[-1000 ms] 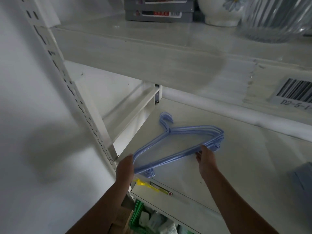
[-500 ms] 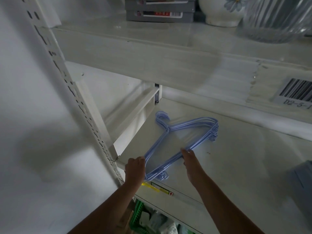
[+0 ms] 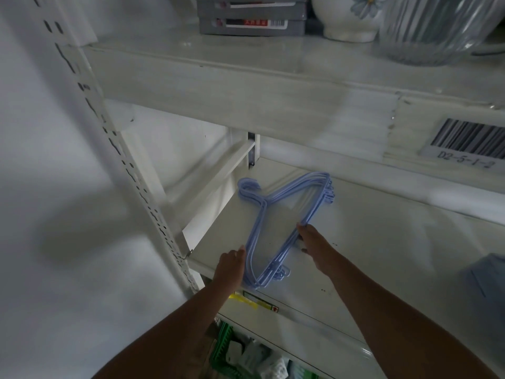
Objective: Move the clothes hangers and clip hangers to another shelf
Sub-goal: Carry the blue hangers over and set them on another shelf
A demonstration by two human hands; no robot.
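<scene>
A stack of light blue plastic clothes hangers lies on the white middle shelf, near its left front corner, hooks pointing to the back left. My left hand rests against the stack's left arm by the shelf's front edge; its fingers are hidden behind the hand. My right hand pinches the hangers' long straight bar with its fingertips. No clip hangers show in this view.
The shelf above carries grey boxes, a white flowered pot and a ribbed glass bowl. A barcode label sits on its front. A perforated upright stands left. A green basket sits below. A blue-grey item lies right.
The hangers came down onto the shelf and turned, their far corner swinging back and the near corner toward the front edge. Both hands shifted with them.
</scene>
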